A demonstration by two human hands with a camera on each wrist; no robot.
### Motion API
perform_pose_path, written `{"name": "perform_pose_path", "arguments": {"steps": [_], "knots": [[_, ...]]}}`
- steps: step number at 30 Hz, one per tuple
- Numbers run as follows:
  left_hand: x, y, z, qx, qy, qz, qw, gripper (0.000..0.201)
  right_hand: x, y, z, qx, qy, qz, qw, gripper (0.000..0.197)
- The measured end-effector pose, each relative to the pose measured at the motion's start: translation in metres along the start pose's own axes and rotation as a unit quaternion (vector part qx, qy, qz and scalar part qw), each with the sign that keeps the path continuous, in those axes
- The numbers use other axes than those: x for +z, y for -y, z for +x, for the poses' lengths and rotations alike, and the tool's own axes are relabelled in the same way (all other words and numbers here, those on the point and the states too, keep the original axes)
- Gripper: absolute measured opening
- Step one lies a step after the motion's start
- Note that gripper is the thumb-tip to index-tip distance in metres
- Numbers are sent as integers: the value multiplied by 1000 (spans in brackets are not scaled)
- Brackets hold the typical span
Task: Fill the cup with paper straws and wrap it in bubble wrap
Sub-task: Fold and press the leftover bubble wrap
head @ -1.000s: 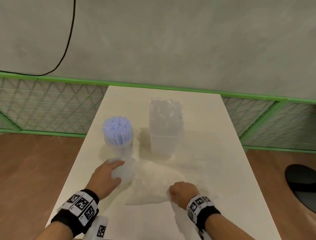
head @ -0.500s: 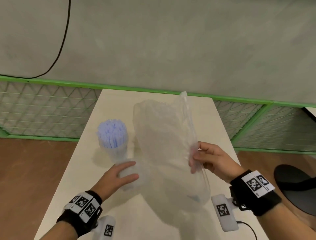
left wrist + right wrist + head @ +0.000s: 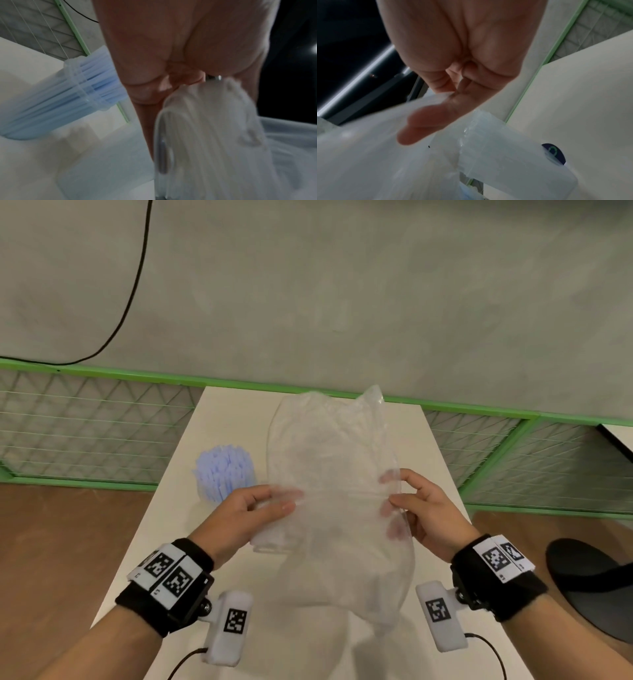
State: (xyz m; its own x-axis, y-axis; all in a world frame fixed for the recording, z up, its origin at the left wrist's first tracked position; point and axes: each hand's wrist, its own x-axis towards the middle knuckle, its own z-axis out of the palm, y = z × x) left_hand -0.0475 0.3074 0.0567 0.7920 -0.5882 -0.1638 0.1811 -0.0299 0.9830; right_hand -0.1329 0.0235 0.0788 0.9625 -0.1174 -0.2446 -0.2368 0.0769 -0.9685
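The pale counter (image 3: 164, 542) runs up the middle of the head view to a green-framed mesh fence (image 3: 85, 433) and a grey wall (image 3: 342, 285), with a black cable (image 3: 135, 278) hanging at upper left. Over the centre of the counter hangs the sheet of bubble wrap (image 3: 335, 460), lifted and draped between both hands, its top edge near the fence line and its lower part reaching toward the bottom of the frame.

The left hand (image 3: 246, 515), centre left, has its grip closed on a clear cup of white paper straws (image 3: 205, 135); the left wrist view shows that cup tipped, the wrap touching it on the right. The right hand (image 3: 424, 515), centre right, pinches the right edge of the wrap, fingertips (image 3: 388, 477) showing through the film.

At left of centre, just behind the left hand, a clear holder of blue straws (image 3: 222, 474) stands upright on the counter. In the right wrist view a clear rectangular container (image 3: 513, 159) lies behind the wrap, its contents unclear. A dark round seat (image 3: 592, 587) sits at lower right.
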Motion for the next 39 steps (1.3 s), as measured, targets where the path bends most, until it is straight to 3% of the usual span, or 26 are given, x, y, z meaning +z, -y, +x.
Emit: {"name": "perform_pose_path", "arguments": {"steps": [2, 6, 9, 10, 12, 14, 16, 20, 23, 27, 28, 30, 34, 36, 39], "knots": [[3, -5, -3, 12, 13, 8, 1000, 31, 1, 0, 1, 2, -13, 44, 999, 27], [4, -10, -2, 55, -31, 28, 998, 27, 0, 4, 4, 35, -30, 123, 991, 27], [0, -13, 1, 64, -41, 41, 996, 20, -2, 10, 3, 43, 28, 205, 978, 28], [1, -16, 1, 58, -40, 41, 997, 27, -3, 12, 3, 42, 55, 191, 979, 32], [3, -22, 2, 34, -48, 8, 998, 35, -6, 16, 2, 21, 81, 135, 987, 19], [5, -28, 3, 5, -53, -54, 997, 21, -9, 17, 2, -13, 84, 104, 991, 37], [3, -30, 2, -12, -53, -100, 993, 17, -9, 19, 0, -46, 57, 89, 993, 29], [-2, -17, -2, -40, -81, -73, 993, 34, -8, 16, -3, -81, -4, 81, 993, 42], [-9, 0, -9, -56, -42, 25, 997, 56, -6, 21, -7, -84, -8, 128, 988, 28], [-14, 15, -16, -96, 25, 40, 994, 88, -2, 22, -12, -64, 18, 167, 984, 34], [-12, 16, -16, -97, 45, 36, 994, 86, 0, 22, -12, -68, 23, 166, 984, 38], [-2, 8, -16, -91, 66, 25, 993, 62, 4, 21, -13, -81, 30, 132, 987, 53], [10, -7, -8, -46, 69, 41, 996, 27, 6, 22, -13, -80, 41, 34, 995, 81], [5, -9, -7, -19, 41, 25, 999, 26, 0, 23, -13, -82, 46, -23, 995, 94], [-5, -11, -7, 12, 23, 11, 1000, 47, -11, 29, -15, -87, 46, -55, 994, 104]]}}
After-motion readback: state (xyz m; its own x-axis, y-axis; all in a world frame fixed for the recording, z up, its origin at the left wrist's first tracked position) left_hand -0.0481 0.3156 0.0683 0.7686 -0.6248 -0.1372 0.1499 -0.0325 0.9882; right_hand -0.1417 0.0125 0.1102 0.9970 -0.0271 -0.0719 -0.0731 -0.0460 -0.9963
